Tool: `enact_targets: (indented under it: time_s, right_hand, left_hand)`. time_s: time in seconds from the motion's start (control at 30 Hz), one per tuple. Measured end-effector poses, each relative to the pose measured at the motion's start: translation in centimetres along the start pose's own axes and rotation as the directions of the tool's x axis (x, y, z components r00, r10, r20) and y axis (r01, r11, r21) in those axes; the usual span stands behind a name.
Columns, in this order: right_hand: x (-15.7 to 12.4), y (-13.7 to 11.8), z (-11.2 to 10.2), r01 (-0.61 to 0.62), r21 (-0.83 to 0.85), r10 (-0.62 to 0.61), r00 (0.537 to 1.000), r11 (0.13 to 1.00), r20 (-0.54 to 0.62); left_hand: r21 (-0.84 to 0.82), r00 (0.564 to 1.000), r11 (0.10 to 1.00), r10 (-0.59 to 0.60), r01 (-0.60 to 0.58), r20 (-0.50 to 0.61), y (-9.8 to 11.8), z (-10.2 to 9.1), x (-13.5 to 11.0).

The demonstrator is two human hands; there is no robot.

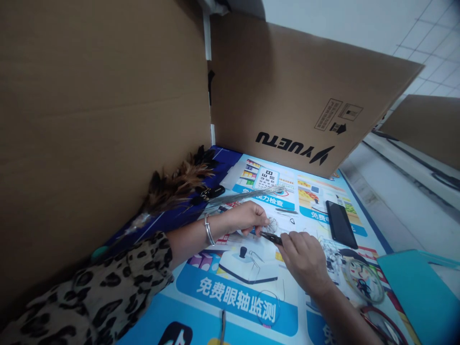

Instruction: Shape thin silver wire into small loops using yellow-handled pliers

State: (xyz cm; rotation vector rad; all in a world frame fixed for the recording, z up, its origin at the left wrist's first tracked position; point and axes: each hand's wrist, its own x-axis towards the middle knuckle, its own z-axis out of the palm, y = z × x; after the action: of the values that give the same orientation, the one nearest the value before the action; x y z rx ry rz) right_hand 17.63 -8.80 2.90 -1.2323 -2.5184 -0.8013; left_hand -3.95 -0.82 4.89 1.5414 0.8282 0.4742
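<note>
My left hand (250, 217) pinches a small round piece of bent wire (272, 224), whose thin loops fan out past the fingertips. In my right hand (304, 256) is a pair of dark pliers (270, 237), the handles wrapped by my fingers. The pliers' jaws reach the wire right beside my left fingertips; whether they are clamped on it is too small to tell. Just beyond, a bundle of straight silvery wires (247, 194) lies across the printed table cover (237, 273). A small dark wire loop (292, 221) rests to the right of my left hand.
Brown feathers (179, 179) lie along the cardboard wall (108, 96) at left. Another cardboard panel (287, 86) stands at the back. To the right are a black phone (340, 224), a coil of clear line (363, 280), a red ring (383, 326) and a teal bag (417, 292).
</note>
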Motion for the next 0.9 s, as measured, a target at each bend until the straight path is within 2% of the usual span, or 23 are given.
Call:
enact_targets:
  time_s: [0.47,0.67,0.9]
  right_hand:
    - [-0.32,0.08,0.17,0.035,-0.011,-0.035,0.999,0.999,-0.013]
    - [-0.29,0.14,0.22,0.047,-0.02,-0.047,0.999,0.999,0.025]
    - [-0.23,0.07,0.15,0.038,-0.004,-0.038,0.998,0.999,0.05]
  left_hand:
    - [0.002,0.999,1.0,-0.004,0.003,0.053,-0.42,-0.09,0.17]
    - [0.044,0.999,0.999,-0.034,0.033,0.034,0.03,0.12,-0.06]
    - [0.079,1.0,0.997,-0.005,0.006,-0.014,0.2,0.28,-0.13]
